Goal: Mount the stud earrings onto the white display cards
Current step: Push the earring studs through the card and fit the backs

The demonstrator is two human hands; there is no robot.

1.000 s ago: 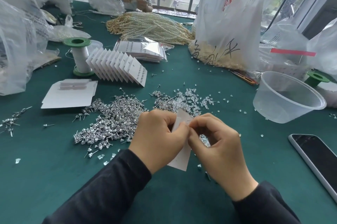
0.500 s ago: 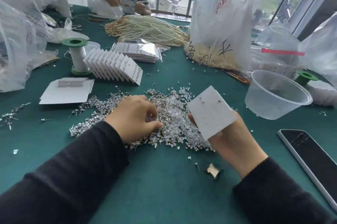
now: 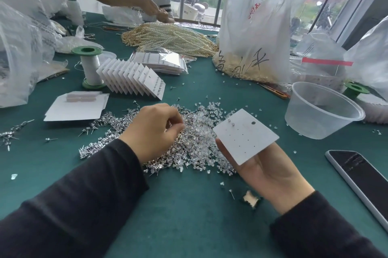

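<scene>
Centrally, at the middle of the green table (image 3: 189, 215), lies the pile of stud earrings (image 3: 117, 131), mixed on its right side with clear backs (image 3: 201, 138). Your left hand (image 3: 155, 129) hovers over the pile, fingers curled and tips drawn together; whether a stud is pinched between them cannot be told. Your right hand (image 3: 266, 171), palm up, holds the white display card (image 3: 245, 138) tilted above the table, just right of the pile; its fingers are hidden behind the card. Two small studs (image 3: 232, 122) appear seated near the card's far left corner; the other punched holes stand bare. Handling: each stud is judged light, rigid and slippery, with a thin post likely to bend; take it by the head, leaving the post free. The card is judged thin and stiff yet easily creased; support it from below, near the hole being filled.
</scene>
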